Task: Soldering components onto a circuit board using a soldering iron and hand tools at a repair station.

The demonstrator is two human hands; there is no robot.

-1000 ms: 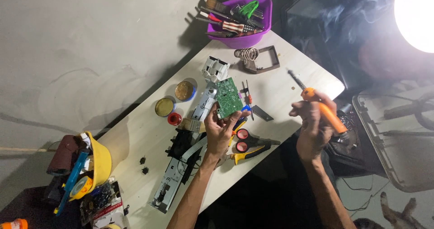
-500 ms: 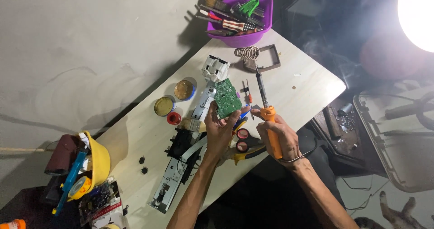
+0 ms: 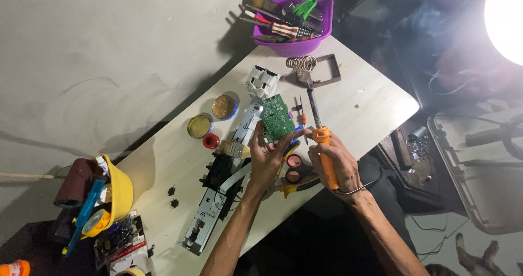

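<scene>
- Head view: the left hand [image 3: 268,157] grips a green circuit board [image 3: 277,118], held tilted just above the bench [image 3: 370,99].
- The right hand [image 3: 333,161] is closed around an orange soldering iron [image 3: 320,132], its tip pointing toward the coiled stand [image 3: 305,66].

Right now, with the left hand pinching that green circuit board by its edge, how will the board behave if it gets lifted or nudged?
The green circuit board looks thin and flat, so probably stiff and light for its size. The left hand holds it at one edge only, so a push could pivot it. Its small mounted parts look fragile, and the soldering iron in the right hand lies close beside it.
</scene>
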